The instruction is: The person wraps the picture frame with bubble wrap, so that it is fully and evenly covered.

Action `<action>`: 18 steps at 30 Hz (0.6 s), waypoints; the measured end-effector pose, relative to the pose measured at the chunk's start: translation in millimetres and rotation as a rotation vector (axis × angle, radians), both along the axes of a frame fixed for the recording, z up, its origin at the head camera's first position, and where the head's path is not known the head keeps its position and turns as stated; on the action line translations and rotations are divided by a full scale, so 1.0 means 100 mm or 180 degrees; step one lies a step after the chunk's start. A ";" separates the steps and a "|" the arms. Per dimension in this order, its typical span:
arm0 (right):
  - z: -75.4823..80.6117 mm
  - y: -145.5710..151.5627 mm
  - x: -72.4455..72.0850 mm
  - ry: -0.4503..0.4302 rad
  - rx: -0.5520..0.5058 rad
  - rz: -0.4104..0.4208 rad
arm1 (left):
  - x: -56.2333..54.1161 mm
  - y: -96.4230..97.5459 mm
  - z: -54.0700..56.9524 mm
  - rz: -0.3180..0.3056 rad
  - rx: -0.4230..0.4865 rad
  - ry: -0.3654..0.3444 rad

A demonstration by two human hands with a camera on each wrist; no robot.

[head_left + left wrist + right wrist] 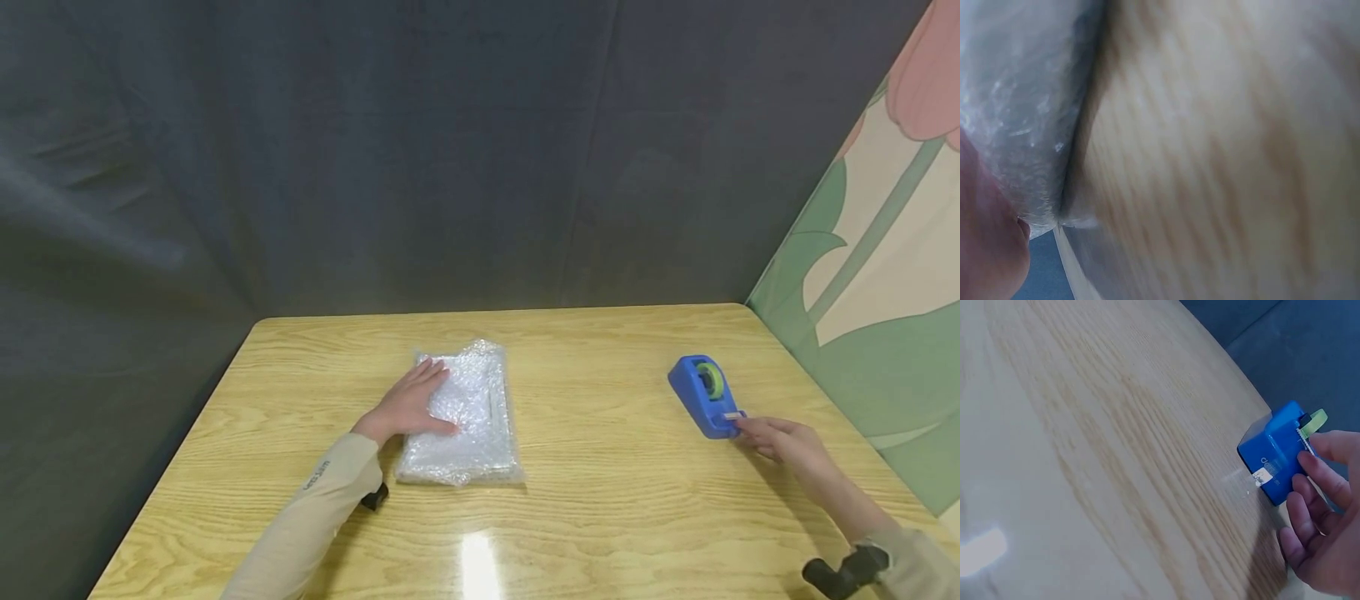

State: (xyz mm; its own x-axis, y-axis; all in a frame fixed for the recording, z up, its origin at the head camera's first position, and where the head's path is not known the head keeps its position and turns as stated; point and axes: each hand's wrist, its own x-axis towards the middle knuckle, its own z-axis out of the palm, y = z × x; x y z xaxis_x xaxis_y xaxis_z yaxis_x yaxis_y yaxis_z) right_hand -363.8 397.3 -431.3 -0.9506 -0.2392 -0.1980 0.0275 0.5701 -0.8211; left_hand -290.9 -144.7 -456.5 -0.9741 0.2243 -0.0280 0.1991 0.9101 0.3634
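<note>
A flat rectangular item wrapped in clear bubble wrap (480, 400) lies on the table left of centre. My left hand (414, 402) rests on its left side with fingers spread; the left wrist view shows part of that hand beside the crinkled bubble wrap (1029, 81). At the right stands a blue tape dispenser (693, 392) holding a green-cored roll of tape (710, 380). Thumb and forefinger of my right hand (787, 450) pinch the tape's end at the toothed cutter, seen closer on the dispenser (1275, 456) in the right wrist view. The other fingers are curled loosely below.
The wood-grain table (592, 517) ends at a dark curtain (450, 167) behind and on the left. A wall with a flower pattern (885, 333) borders the right side. Dark wrist devices (843, 575) sit at both cuffs.
</note>
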 end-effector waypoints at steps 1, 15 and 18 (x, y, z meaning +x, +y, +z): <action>-0.01 0.00 0.00 -0.0003 -0.0018 -0.0023 | 0.00 0.00 0.00 -0.0001 -0.0008 0.0001; -0.06 -0.06 0.01 0.0163 0.0130 -0.0213 | 0.04 0.02 0.05 -0.0006 0.0046 -0.0007; -0.08 -0.08 0.02 0.0264 0.0195 -0.0247 | 0.03 0.02 0.05 -0.0001 0.0044 -0.0005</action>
State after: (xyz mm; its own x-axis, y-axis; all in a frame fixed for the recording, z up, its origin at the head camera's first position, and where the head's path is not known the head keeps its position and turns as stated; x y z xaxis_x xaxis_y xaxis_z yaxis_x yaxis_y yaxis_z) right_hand -361.8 389.6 -439.4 -0.9795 -0.1541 -0.1300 0.0071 0.6181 -0.7861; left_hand -287.7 -142.9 -451.2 -0.9740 0.2249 -0.0265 0.1987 0.9049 0.3764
